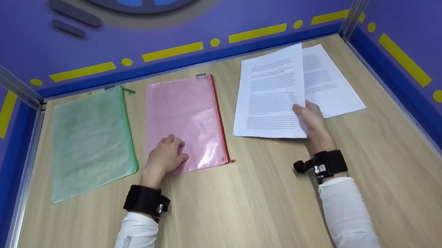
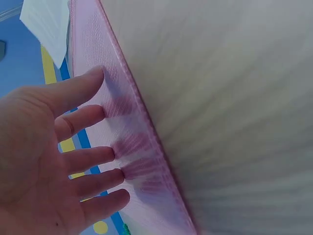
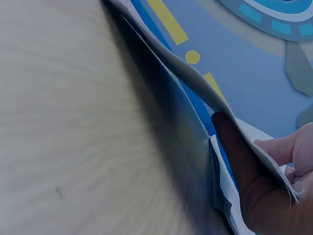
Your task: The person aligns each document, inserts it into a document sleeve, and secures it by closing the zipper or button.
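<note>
Between thumb and fingers my right hand (image 1: 315,125) pinches the right edge of a printed paper stack (image 1: 269,95), lifted off the table at that side. In the right wrist view the thumb lies on one face of the sheets (image 3: 234,115) and a finger on the other. More printed paper (image 1: 335,88) lies behind it, partly covered. My left hand (image 1: 166,155) is over the lower left of a pink zip pouch (image 1: 183,115) with a red zipper. The left wrist view shows its fingers (image 2: 93,155) spread and loosely bent, fingertips right at the pouch.
A green zip pouch (image 1: 93,140) lies on the wooden table (image 1: 230,220) to the left of the pink one. Blue and purple panels (image 1: 179,30) wall the table at the back and both sides. Black straps (image 1: 147,202) circle both wrists.
</note>
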The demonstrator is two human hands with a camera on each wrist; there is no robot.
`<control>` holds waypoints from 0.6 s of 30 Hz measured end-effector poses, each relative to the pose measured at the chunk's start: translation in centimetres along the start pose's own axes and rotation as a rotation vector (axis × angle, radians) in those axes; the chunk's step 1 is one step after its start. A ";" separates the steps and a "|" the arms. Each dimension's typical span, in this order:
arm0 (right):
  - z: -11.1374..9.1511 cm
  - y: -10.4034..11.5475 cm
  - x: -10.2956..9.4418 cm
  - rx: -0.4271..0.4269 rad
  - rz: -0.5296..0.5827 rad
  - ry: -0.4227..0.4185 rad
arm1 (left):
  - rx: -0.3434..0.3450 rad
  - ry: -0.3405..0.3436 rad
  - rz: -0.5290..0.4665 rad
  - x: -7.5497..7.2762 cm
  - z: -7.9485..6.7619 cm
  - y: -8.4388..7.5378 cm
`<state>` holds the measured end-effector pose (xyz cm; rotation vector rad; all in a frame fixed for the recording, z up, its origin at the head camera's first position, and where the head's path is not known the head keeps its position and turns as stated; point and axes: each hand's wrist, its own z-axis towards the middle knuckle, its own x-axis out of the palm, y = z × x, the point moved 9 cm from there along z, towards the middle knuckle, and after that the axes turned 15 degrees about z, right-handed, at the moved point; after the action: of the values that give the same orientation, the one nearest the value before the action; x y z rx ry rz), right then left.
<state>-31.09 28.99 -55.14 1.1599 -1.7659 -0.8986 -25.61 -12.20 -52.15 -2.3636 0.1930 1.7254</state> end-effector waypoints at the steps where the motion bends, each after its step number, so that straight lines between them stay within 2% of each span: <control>1: 0.0 0.0 -0.1 0.003 -0.024 -0.010 | -0.004 -0.007 -0.006 0.0 0.0 0.3; 5: -0.1 -0.1 -0.3 0.019 -0.091 -0.032 | -0.046 -0.048 -0.028 0.0 -0.2 1.2; 8: -0.2 -0.2 -0.2 0.027 -0.115 -0.038 | -0.071 -0.086 -0.024 -0.1 -0.5 1.2; 15: -0.2 0.1 0.0 0.004 -0.065 -0.026 | -0.055 -0.198 -0.024 -1.4 0.0 -1.5; 18: -0.1 -0.1 0.0 0.012 -0.050 -0.022 | -0.048 -0.220 -0.028 -1.8 0.6 -2.9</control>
<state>-30.98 28.93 -55.22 1.2115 -1.7693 -0.9348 -26.01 -9.29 -50.36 -2.1747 0.0841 1.9790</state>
